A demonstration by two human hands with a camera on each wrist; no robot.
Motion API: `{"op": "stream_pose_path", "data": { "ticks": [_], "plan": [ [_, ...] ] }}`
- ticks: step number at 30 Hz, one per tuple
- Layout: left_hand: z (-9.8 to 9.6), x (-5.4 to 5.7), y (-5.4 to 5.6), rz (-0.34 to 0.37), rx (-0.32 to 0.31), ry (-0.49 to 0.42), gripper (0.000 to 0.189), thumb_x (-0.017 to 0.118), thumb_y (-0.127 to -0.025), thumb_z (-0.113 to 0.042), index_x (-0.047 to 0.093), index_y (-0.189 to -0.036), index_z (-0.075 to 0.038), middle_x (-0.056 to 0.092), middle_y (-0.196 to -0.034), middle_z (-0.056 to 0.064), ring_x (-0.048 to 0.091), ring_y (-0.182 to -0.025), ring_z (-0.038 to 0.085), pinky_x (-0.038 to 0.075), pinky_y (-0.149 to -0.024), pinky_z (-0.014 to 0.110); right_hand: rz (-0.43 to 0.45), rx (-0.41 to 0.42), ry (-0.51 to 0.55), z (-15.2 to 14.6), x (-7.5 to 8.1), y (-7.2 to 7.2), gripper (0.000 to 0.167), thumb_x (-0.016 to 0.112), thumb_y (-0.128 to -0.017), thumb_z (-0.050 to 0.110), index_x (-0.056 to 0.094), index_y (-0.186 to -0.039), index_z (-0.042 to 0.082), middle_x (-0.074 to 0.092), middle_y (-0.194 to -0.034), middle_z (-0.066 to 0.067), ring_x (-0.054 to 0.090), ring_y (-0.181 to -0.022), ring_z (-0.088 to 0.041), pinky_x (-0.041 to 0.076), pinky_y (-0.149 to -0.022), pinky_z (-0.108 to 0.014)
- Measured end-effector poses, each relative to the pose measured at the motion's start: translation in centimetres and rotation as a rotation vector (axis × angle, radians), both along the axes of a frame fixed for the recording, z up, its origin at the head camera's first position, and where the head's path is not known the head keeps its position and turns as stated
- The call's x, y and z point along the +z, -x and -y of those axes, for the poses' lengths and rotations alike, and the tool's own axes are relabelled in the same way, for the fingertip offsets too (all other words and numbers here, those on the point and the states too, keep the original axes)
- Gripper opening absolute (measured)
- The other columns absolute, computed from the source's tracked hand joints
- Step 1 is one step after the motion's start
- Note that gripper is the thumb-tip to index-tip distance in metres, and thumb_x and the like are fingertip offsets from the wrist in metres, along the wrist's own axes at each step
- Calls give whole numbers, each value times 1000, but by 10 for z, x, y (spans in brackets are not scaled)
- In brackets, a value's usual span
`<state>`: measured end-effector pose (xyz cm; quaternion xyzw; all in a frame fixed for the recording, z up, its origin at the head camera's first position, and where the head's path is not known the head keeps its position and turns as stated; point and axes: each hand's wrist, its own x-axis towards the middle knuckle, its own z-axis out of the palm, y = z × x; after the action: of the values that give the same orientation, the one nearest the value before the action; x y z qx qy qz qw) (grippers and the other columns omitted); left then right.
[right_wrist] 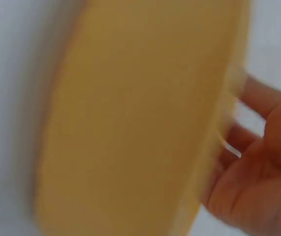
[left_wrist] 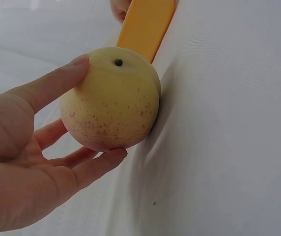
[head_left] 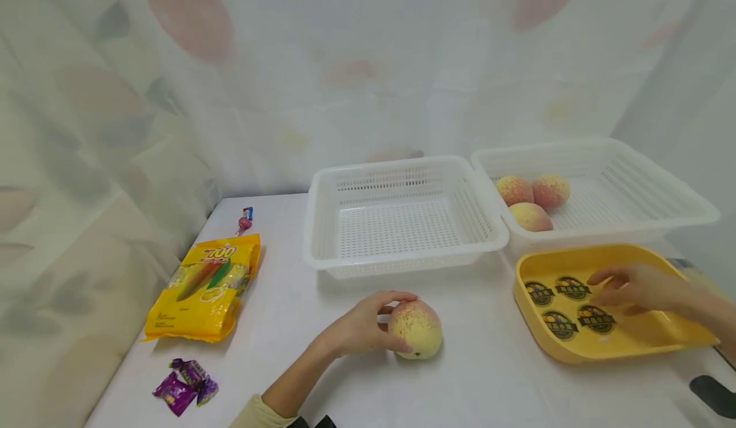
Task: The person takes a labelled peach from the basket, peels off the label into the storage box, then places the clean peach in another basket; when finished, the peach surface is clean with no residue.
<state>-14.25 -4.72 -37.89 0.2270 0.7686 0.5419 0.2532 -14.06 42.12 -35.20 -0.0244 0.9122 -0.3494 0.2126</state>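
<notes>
A yellow peach with a red-speckled blush point(head_left: 416, 329) sits at the middle of the white table. My left hand point(head_left: 368, 326) grips it from the left; in the left wrist view the thumb lies on one side of the peach point(left_wrist: 111, 103) and the fingers on the other. Over the yellow tray point(head_left: 618, 254) hovers my right hand point(head_left: 644, 285), fingers loosely bent beside several round dark stickers point(head_left: 562, 324) on the tray floor. The right wrist view is blurred; there the tray wall point(right_wrist: 135, 123) hides the fingertips, with thumb and fingers apart.
A white basket point(head_left: 405, 265) stands behind the peach. Another white basket point(head_left: 621, 231) at back right holds three peaches point(head_left: 531, 217). On the left lie a yellow candy bag point(head_left: 207, 287), a lollipop point(head_left: 244, 223) and purple-wrapped candies point(head_left: 175, 393). A black object point(head_left: 713, 395) lies front right.
</notes>
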Motion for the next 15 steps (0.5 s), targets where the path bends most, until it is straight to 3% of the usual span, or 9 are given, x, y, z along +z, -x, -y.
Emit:
{"op": "stream_pose_path", "data": {
  "ticks": [3, 7, 12, 15],
  "plan": [
    [0, 0, 0, 6, 2, 5, 67, 85, -70, -7, 57, -129, -22, 50, -129, -5, 46, -120, 25, 48, -91, 27, 53, 19, 151, 16, 13, 2, 54, 64, -92, 21, 45, -128, -14, 60, -110, -16, 61, -95, -25, 57, -75, -39],
    [0, 0, 0, 2, 0, 9, 68, 85, -70, -7, 56, -130, -23, 49, -129, -5, 46, -121, 27, 48, -91, 27, 102, 48, 371, 46, 28, 5, 58, 59, -95, 17, 32, -139, -11, 46, -132, -27, 58, -108, -28, 54, -82, -45],
    [-1, -1, 0, -1, -1, 8, 68, 85, -70, -7, 56, -130, -22, 49, -129, -5, 46, -121, 26, 48, -92, 27, 184, 60, 595, 91, 33, 10, 52, 60, -94, 11, 37, -138, -6, 47, -131, -24, 56, -111, -33, 51, -86, -52],
    [-1, -2, 0, -3, -4, 4, 68, 85, -70, -6, 56, -130, -21, 49, -129, -4, 46, -121, 27, 48, -92, 28, 248, 84, 651, 121, 27, 14, 46, 61, -94, 13, 44, -133, -6, 50, -126, -24, 54, -111, -37, 51, -87, -50]
  ]
}}
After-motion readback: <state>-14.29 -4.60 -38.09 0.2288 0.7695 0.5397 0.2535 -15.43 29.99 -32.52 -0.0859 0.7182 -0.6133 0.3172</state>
